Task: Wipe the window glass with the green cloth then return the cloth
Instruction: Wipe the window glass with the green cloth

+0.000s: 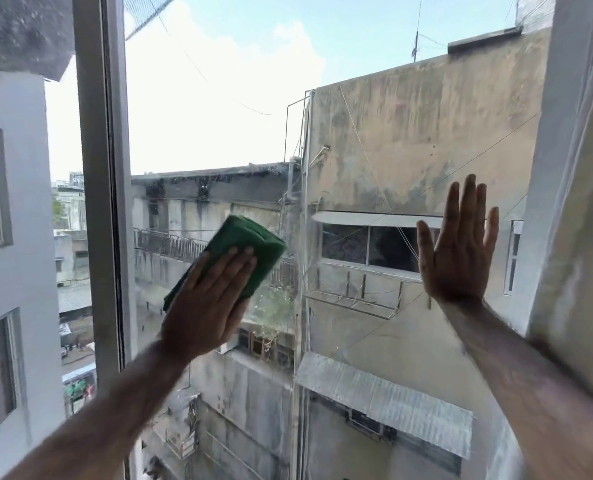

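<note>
A folded green cloth (pixel 250 245) lies flat against the window glass (pixel 357 116), left of the pane's middle. My left hand (pixel 208 303) presses on it with the palm and straight fingers, covering its lower part. Flat on the same pane, to the right and a little higher, rests my right hand (pixel 459 251), fingers spread and pointing up, holding nothing. Faint streaks and droplets show on the glass around the cloth.
A grey vertical window frame (pixel 102 168) stands just left of the cloth. A pale curtain (pixel 579 202) hangs at the right edge, touching my right forearm. Weathered buildings and sky lie beyond the glass.
</note>
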